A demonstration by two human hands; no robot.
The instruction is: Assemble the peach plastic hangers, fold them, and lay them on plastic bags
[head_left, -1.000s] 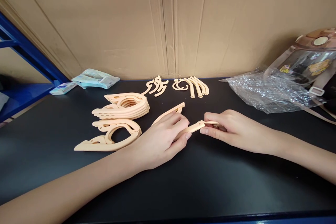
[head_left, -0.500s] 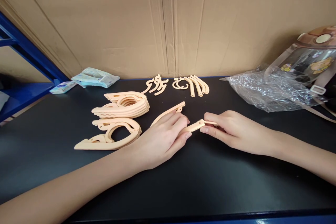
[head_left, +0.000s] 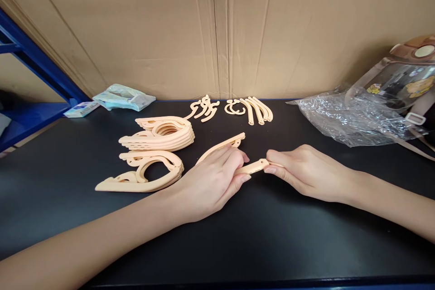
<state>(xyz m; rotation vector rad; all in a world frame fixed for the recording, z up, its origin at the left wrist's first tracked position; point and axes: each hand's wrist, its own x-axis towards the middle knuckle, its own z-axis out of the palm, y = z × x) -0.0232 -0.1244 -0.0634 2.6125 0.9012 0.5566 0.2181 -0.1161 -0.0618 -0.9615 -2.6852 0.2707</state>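
My left hand point(head_left: 217, 176) is closed around a peach folding hanger point(head_left: 253, 166); one arm of it sticks out to the right and another point(head_left: 220, 144) rises beyond the knuckles. The hanger's middle is hidden under my fingers. My right hand point(head_left: 304, 170) pinches a thin peach piece point(head_left: 277, 164), mostly covered by the fingers, whose tip meets the end of the hanger's right arm. To the left of my left hand lie folded hangers: a stack point(head_left: 159, 136) behind and another group point(head_left: 146, 172) in front.
Loose hanger hooks point(head_left: 205, 108) and curved strips point(head_left: 258, 109) lie at the back of the black table point(head_left: 258, 244). A clear plastic bag point(head_left: 346, 120) and a strapped bottle point(head_left: 397, 77) stand right. Tissue packs point(head_left: 124, 97) lie back left, before a cardboard wall point(head_left: 152, 22).
Both hands have shifted slightly right with the hanger. The thin piece in my right hand now sits lower and more in line with the arm's end.
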